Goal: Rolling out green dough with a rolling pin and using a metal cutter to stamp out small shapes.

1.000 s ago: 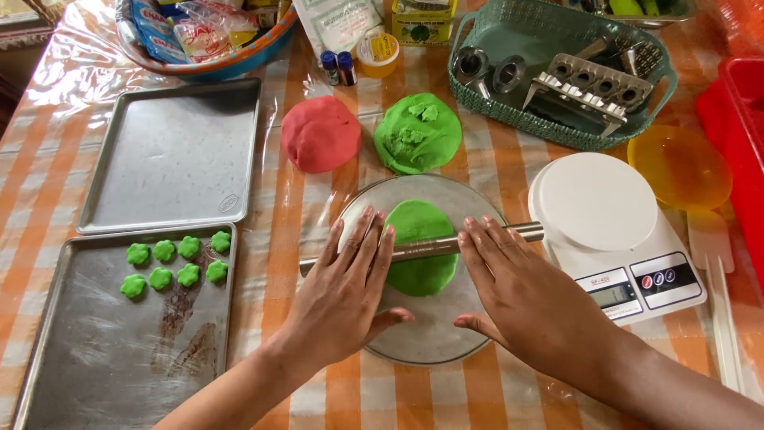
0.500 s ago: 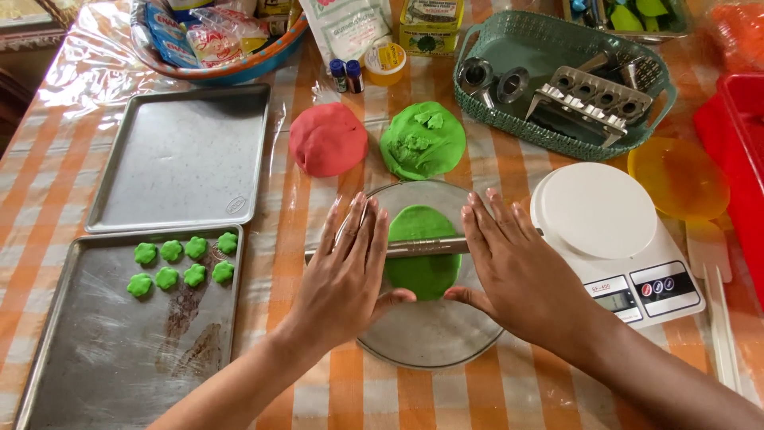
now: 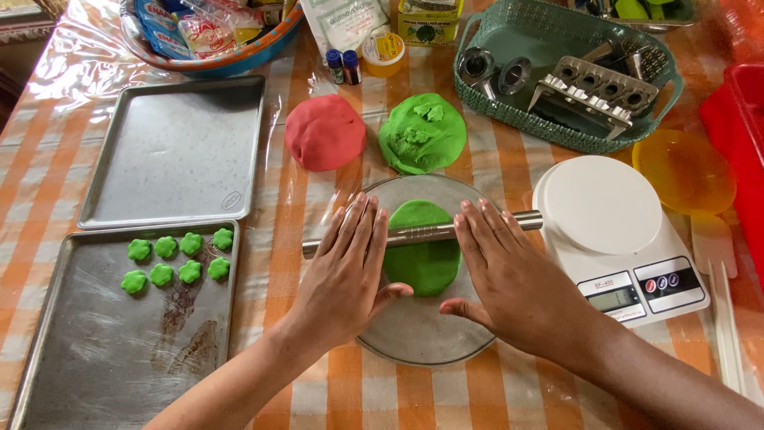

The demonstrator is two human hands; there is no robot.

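In the head view, the left hand (image 3: pixel 350 271) lies flat with fingers stretched out and close together, palm pressed down on a metal rolling pin (image 3: pixel 422 233); the right hand (image 3: pixel 509 279) lies the same way on the pin's other half, thumb spread toward the left thumb. Neither hand closes around the pin; both rest open on top of it. The pin lies across a flattened green dough sheet (image 3: pixel 424 259) that sits on a round glass plate (image 3: pixel 414 334) on the checked tablecloth. Beyond the plate lie a red dough ball (image 3: pixel 325 132) and a green dough ball (image 3: pixel 422 132), side by side. To the left, a baking tray (image 3: pixel 103 350) carries small green dough shapes (image 3: pixel 177 259), with an empty baking tray (image 3: pixel 171 151) behind it. A white kitchen scale (image 3: pixel 617 239) stands just right of the pin's end, and a green basket (image 3: pixel 509 87) holds metal parts.
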